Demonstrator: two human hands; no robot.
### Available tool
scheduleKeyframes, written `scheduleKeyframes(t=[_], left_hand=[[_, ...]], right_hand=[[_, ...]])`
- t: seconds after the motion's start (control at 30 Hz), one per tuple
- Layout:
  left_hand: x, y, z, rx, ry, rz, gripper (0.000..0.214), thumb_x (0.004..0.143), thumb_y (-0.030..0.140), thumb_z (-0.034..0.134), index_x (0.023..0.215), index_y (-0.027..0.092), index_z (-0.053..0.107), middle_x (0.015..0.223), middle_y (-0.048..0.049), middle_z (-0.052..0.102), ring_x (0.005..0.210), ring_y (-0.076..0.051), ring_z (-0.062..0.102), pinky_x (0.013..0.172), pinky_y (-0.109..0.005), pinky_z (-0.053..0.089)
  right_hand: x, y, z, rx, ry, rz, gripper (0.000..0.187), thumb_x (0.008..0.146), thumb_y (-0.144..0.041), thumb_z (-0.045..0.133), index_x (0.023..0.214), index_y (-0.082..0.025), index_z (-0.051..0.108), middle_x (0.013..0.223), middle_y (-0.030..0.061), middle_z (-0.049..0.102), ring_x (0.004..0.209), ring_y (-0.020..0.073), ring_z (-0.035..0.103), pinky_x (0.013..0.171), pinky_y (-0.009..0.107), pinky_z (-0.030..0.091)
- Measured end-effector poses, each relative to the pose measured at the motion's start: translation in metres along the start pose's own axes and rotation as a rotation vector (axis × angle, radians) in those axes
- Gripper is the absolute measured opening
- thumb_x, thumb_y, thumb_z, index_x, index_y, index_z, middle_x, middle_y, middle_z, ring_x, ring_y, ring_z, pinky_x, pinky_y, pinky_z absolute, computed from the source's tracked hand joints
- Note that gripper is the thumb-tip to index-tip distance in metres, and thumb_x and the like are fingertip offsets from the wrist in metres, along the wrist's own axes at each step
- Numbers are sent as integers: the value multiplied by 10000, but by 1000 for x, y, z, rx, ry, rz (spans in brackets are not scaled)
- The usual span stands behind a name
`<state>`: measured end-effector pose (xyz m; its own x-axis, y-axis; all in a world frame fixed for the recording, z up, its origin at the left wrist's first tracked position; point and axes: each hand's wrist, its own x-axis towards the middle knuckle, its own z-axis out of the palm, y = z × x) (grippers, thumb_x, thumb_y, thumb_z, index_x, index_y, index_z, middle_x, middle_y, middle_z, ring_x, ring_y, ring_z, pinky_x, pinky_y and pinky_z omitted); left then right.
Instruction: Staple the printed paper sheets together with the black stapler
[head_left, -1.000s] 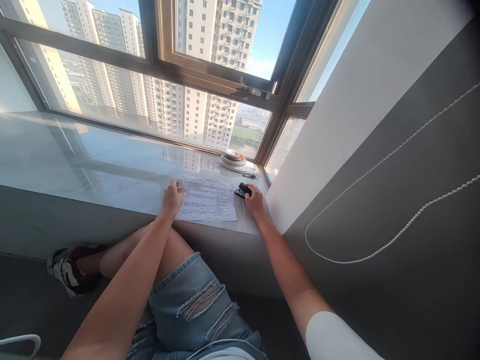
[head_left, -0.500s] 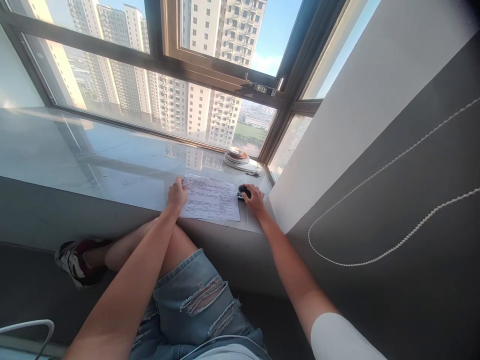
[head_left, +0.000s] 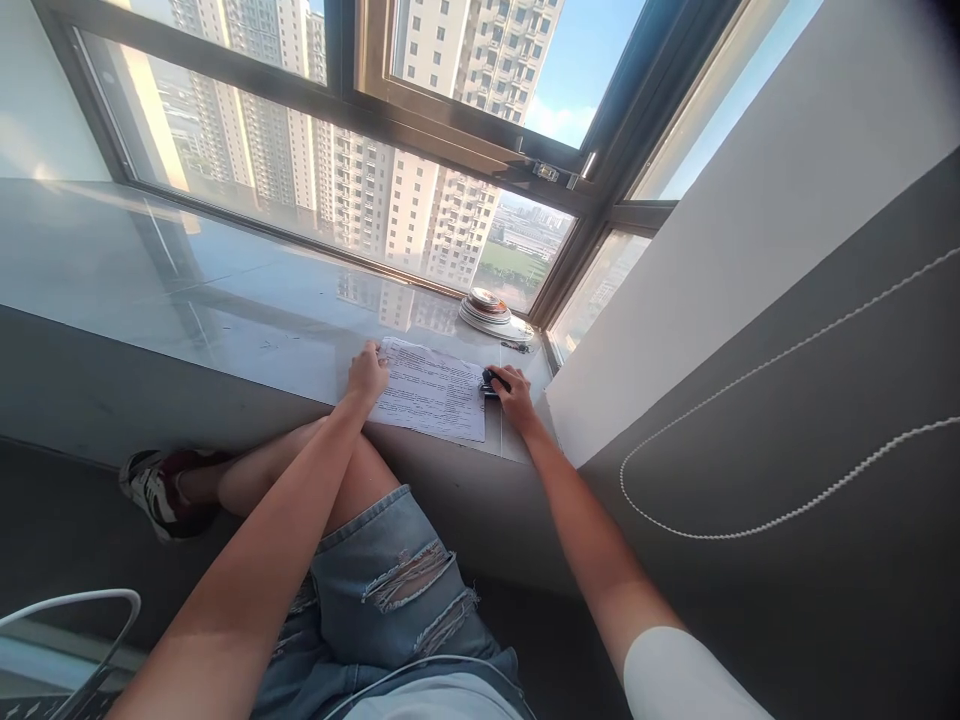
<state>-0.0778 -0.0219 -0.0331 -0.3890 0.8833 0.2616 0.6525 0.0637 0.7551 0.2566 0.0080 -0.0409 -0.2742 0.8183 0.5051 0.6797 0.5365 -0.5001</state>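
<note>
Location of work: a glossy, pale tiled windowsill beneath a brown-framed window. The item under work, a flat rectangle of white paper covered in dark print, lies on the sill near its front edge, set at a slight slant. Whether it is one sheet or several cannot be determined.

Left hand: grip closed, fingers drawn together on the paper's left edge near the upper corner.

Right hand: grip curled partway closed around a small black stapler-like tool, which it partly covers. The front of the tool meets the paper's right edge. Whether that edge lies between the tool's upper and lower arms cannot be confirmed.

Progress, as judged: the work appears to be midway. The paper is laid out and steadied, and the tool is in hand at the margin; these steps are in order. No staple can be made out, so fastening cannot be certified as done. Releasing the tool and the paper remains outstanding.

Adjacent items: a pale, round, tiered object with an orange-brown band rests in the window corner, with a small dark item just in front. Neither hand touches them.
</note>
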Motion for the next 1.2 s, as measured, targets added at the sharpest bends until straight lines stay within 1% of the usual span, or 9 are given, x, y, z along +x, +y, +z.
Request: scheduleKeyframes(t=[0.07, 0.13, 0.2, 0.27, 0.43, 0.53, 0.73, 0.97, 1.2], left_hand=[[-1, 1, -1, 7, 2, -2, 332, 929, 124, 535, 1249, 156, 616, 1141, -179, 719, 1125, -368, 638, 901, -422, 506], [-2, 2, -1, 14, -8, -11, 338, 937, 123, 528, 1263, 157, 607, 1135, -181, 718, 1104, -359, 644, 879, -408, 510], [-3, 3, -2, 19, -20, -15, 332, 949, 121, 523, 1268, 161, 603, 1146, -184, 715, 1085, -350, 650, 867, -397, 509], [-4, 3, -2, 24, -25, -11, 315, 955, 121, 526, 1257, 164, 608, 1156, -183, 713, 1092, -350, 651, 871, -395, 505], [-4, 5, -3, 35, -35, -21, 310, 957, 120, 531, 1250, 178, 615, 1135, -170, 720, 1128, -359, 643, 873, -397, 501], [-4, 6, -3, 34, -37, -23, 305, 952, 115, 539, 1240, 177, 620, 1131, -170, 720, 1126, -363, 647, 874, -399, 502], [-4, 7, -2, 34, -35, -31, 312, 938, 108, 566, 1236, 175, 628, 1101, -168, 723, 1124, -369, 652, 901, -415, 507], [-2, 3, 1, 65, -22, -25, 315, 939, 117, 545, 1239, 171, 621, 1097, -165, 719, 1084, -359, 661, 896, -416, 503], [-2, 3, 2, 86, -33, -21, 332, 947, 137, 524, 1267, 160, 610, 1160, -191, 708, 1120, -375, 642, 879, -437, 517]], right_hand=[[1, -1, -1, 3, -3, 8, 365, 1022, -425, 449, 1221, -288, 723, 1084, 55, 693, 1087, 273, 557, 1092, 464, 323], [1, -2, 0, -10, 15, 28, 409, 1032, -514, 427, 1147, -283, 745, 1051, 46, 698, 1074, 264, 557, 1091, 455, 318], [2, -3, 1, -32, 27, 39, 441, 1021, -582, 443, 1078, -285, 763, 1026, 40, 699, 1076, 261, 553, 1087, 449, 314], [2, -4, 2, -55, 24, 29, 435, 1007, -605, 473, 1068, -295, 774, 1032, 40, 698, 1096, 263, 544, 1087, 449, 307], [1, -6, 2, -71, 31, 30, 422, 1015, -585, 476, 1097, -302, 778, 1059, 44, 698, 1100, 261, 534, 1082, 451, 298], [0, -7, 2, -100, 37, 6, 420, 1027, -564, 463, 1122, -301, 777, 1059, 43, 691, 1094, 252, 534, 1088, 445, 292], [0, -6, 4, -137, 28, -34, 408, 1041, -537, 462, 1171, -306, 773, 1041, 47, 677, 1082, 252, 538, 1076, 445, 319], [-3, -9, 6, -307, -36, -104, 358, 1057, -476, 469, 1216, -335, 757, 1112, 56, 677, 1143, 271, 515, 1173, 521, 225], [-9, -21, 8, -441, -78, -132, 369, 1076, -441, 422, 1239, -320, 730, 1158, 81, 665, 1154, 284, 506, 1193, 567, 181]])
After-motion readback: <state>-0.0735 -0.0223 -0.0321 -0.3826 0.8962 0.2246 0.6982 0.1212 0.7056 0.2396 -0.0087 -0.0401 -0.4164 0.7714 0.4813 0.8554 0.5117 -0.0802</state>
